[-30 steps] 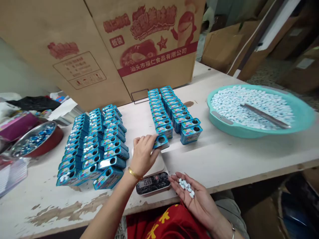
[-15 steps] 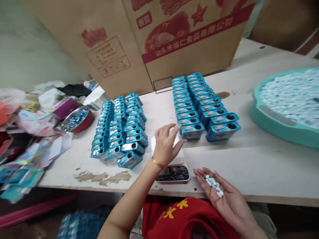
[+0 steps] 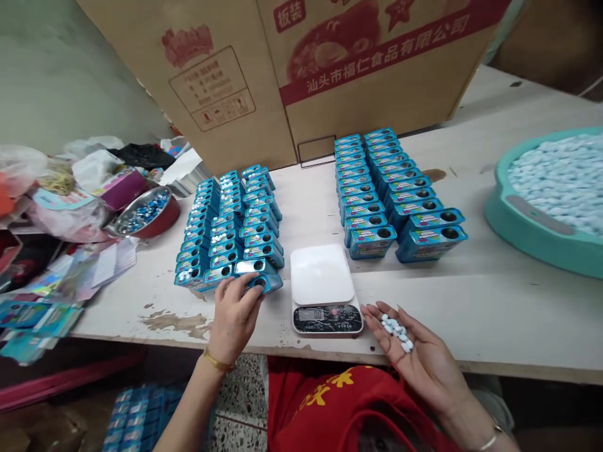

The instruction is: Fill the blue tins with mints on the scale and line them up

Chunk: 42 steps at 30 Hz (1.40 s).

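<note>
My left hand [image 3: 236, 319] is closed over the front blue box [image 3: 269, 281] of the left group, the thumb by its round hole and the fingers across its top. My right hand [image 3: 419, 358] lies palm up past the table edge, fingers stretched out, holding several small pale-blue and white candies [image 3: 398, 331] in the palm. Between the hands stands a white kitchen scale [image 3: 322, 273] with a black front panel; its plate is bare. Rows of blue boxes with round holes [image 3: 221, 220] stand left of the scale, some with white candies on top.
More blue boxes [image 3: 370, 242] stand in two rows behind and right of the scale. A turquoise basin [image 3: 532, 235] full of candies sits at the right. Large cartons [image 3: 264, 135] line the back. A metal bowl [image 3: 162, 216] and plastic wrappings [image 3: 70, 220] crowd the left.
My left hand has moved from above the scale, left and toward me, onto the front blue box. The scale's plate is now uncovered. My right hand still holds the candies.
</note>
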Available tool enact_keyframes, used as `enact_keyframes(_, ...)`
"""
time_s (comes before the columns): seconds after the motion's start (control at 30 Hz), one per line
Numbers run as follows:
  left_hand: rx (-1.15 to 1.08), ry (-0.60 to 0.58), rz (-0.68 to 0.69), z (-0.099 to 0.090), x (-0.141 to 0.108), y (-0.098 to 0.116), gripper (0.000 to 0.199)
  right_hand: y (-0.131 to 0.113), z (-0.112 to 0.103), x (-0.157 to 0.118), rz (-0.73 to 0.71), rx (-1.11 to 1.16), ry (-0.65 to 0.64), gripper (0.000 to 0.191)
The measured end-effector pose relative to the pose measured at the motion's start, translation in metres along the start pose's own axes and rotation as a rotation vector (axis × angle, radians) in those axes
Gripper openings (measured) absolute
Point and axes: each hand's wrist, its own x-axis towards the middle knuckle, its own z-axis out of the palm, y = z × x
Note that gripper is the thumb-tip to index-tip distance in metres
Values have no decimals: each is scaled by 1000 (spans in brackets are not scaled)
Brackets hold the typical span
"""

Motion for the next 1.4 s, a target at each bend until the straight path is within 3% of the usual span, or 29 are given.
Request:
enact_keyframes(0.13, -241, 23, 166, -10, 48, 23, 15, -6, -4, 0, -35, 10, -3, 23)
enact_keyframes(0.27, -315, -102, 343, 11, 94, 42, 18, -7, -5, -3, -49, 24, -4, 23)
enact_keyframes(0.4, -300, -172, 376, 33, 112, 50, 25, -6, -5, -7, -53, 50, 14, 22)
enact_keyframes(0.5, -351, -114, 339, 35, 110, 47, 37, -6, -5, -6, -54, 53, 20, 22)
enact_keyframes(0.6, -424, 10, 287, 24, 101, 38, 49, -6, -6, -4, -41, 44, 8, 24)
enact_keyframes(0.77, -553, 198, 21, 6, 75, 20, 34, -7, -4, -3, -6, 29, -4, 25)
enact_keyframes(0.9, -560, 242, -96, 6, 56, 9, 27, -9, -2, -3, -5, 24, 4, 26)
enact_keyframes(1.23, -513, 232, 1, 17, 55, 12, 24, -7, 4, -4, -14, -8, -17, 26)
enact_keyframes(1.4, -308, 191, 120, 25, 58, 23, 30, -4, 12, -7, 4, -18, -21, 25)
